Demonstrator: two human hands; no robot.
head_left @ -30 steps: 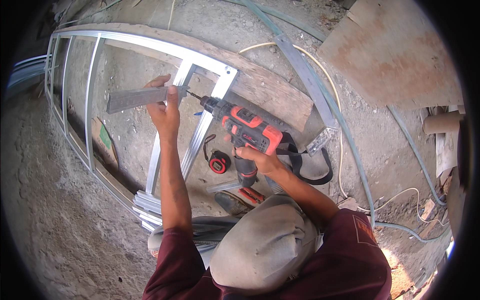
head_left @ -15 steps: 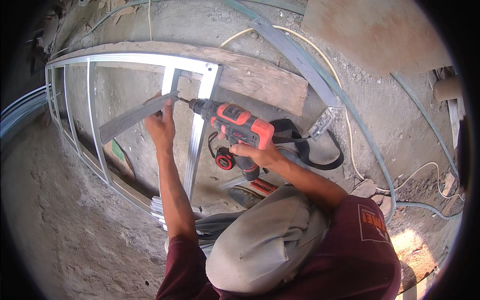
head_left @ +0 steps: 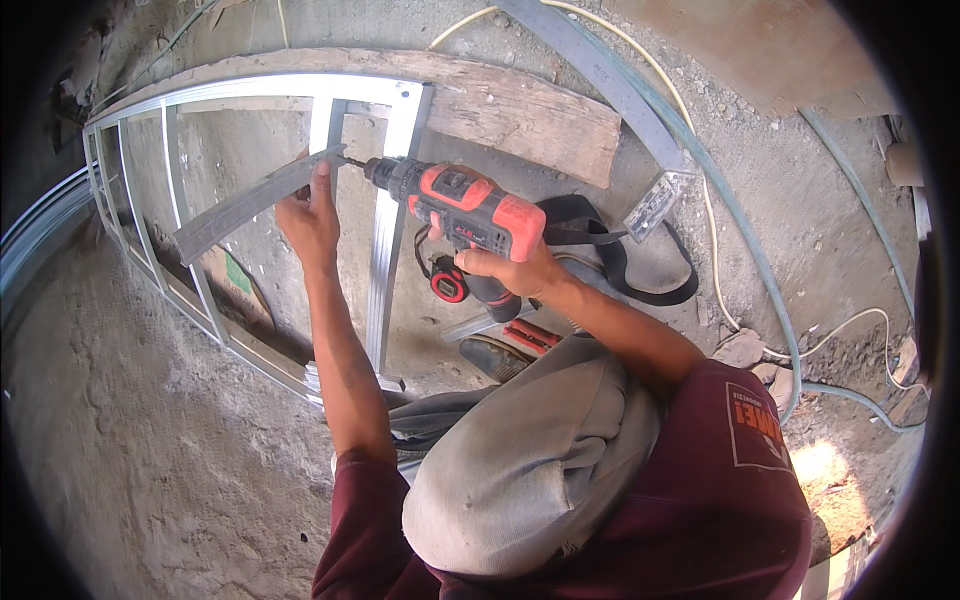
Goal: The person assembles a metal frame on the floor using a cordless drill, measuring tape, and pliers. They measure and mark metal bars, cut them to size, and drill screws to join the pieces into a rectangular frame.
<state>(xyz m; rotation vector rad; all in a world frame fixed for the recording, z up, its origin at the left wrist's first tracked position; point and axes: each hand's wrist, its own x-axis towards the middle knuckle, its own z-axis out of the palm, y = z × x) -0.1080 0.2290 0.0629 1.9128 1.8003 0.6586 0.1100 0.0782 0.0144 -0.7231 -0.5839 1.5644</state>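
My right hand (head_left: 512, 268) is wrapped round the grip of a red and black cordless drill (head_left: 484, 214), which points left. Its thin bit (head_left: 352, 161) meets or nearly meets the far end of a long grey strip (head_left: 240, 205); whether they touch is hard to tell. My left hand (head_left: 312, 218) pinches that strip close to the bit, thumb on top and the other fingers mostly hidden. The strip slants down to the left, above a silvery metal frame (head_left: 383, 270) with several crossbars. Whether the strip is wood or metal I cannot make out.
A wooden plank (head_left: 525, 120) lies along the frame's far side. Right of the frame are a red and black tape measure (head_left: 448, 281), a black strap (head_left: 660, 292), a metal square (head_left: 640, 145) and a red-handled tool (head_left: 533, 336). A hose (head_left: 752, 255) and pale cable cross the ground.
The drill, strip and both hands sit slightly higher and further left in view, and the surroundings have shifted a little too. Both grips are unchanged.
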